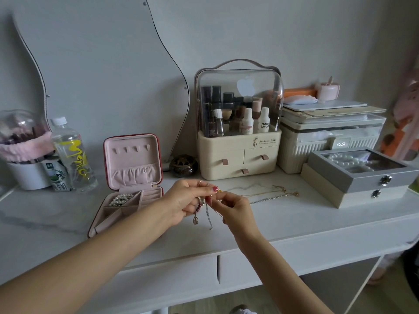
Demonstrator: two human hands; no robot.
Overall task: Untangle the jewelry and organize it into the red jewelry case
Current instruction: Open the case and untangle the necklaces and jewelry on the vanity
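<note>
Tangled jewelry [205,206] hung between both hands just right of the red jewelry case [131,177], above the white dressing table [294,223]. The left hand [186,201] had its fingers curled round the clump, a dark-red beaded strand looped at its fingertips and a pendant and a silver chain dangling below. The right hand [233,209] pinched a fine gold strand between thumb and forefinger, touching the left hand's fingertips. The case stood open, its pink lid upright, with a pearl bracelet [121,198] lying in a rear compartment. Left of the case stood a water bottle [73,155] and a white tub [27,175], partly cut off by the frame edge. Right of the case, more thin chains [269,194] lay on the tabletop; how they crossed was hard to make out. Farther right sat a cream cosmetics organizer [238,152], a ribbed storage box [326,141] and a grey jewelry box [362,171] holding pearls. A curvy mirror [102,64] leaned behind the case on the grey wall.
</note>
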